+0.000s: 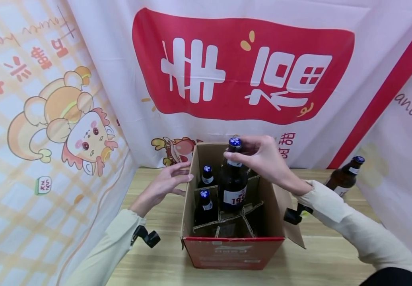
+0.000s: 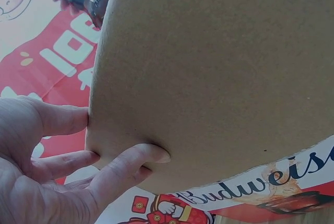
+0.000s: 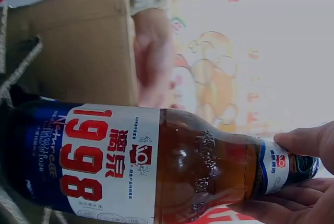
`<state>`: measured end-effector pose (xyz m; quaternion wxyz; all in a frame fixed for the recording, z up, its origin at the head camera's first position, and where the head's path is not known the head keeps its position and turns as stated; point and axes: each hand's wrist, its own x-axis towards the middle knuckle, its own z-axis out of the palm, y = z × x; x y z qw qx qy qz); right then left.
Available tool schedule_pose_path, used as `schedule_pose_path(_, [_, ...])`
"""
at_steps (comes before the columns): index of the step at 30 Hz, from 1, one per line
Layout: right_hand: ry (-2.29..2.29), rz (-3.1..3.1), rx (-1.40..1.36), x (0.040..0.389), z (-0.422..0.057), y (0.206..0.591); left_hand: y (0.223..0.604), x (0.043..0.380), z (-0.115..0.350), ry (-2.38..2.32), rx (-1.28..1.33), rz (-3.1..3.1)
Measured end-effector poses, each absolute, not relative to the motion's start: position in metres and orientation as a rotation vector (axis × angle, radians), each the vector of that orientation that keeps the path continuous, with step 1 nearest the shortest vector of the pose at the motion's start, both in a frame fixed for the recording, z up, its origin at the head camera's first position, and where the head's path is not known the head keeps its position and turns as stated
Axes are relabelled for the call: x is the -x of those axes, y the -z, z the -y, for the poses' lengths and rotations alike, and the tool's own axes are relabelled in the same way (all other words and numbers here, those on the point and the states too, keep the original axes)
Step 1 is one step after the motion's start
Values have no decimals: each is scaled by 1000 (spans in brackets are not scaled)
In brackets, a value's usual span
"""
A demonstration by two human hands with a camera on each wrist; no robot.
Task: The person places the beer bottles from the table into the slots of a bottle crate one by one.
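Note:
My right hand (image 1: 263,159) grips a brown beer bottle (image 1: 232,184) by its neck, just below the blue cap. The bottle is upright, its lower part inside the open cardboard box (image 1: 234,254). In the right wrist view, its label (image 3: 104,161) reads 1998, and the thumb and fingers lie around the neck. My left hand (image 1: 163,184) is at the box's left side. In the left wrist view, its fairly straight fingers touch the brown cardboard flap (image 2: 209,78) near a corner. Two more capped bottles stand in the box's left compartments, one bottle (image 1: 206,206) nearer and one bottle (image 1: 206,174) farther.
Cardboard dividers (image 1: 227,218) split the box inside. A flap (image 1: 292,222) sticks out on its right. Another brown bottle (image 1: 343,176) stands on the wooden table (image 1: 320,258), right of the box, partly behind my right sleeve. Printed cloth (image 1: 120,59) hangs behind and on both sides.

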<state>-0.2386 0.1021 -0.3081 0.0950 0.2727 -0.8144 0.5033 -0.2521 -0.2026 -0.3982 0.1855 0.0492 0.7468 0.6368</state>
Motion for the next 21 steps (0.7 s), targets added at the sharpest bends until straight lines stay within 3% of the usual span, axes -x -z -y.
schedule_pose_path(14, [-1258, 2606, -872, 258, -121, 314, 397, 252, 203, -1779, -137, -2121])
schedule_pose_path(21, [-1110, 2592, -1097, 252, -130, 309, 396, 251, 204, -1771, -137, -2124])
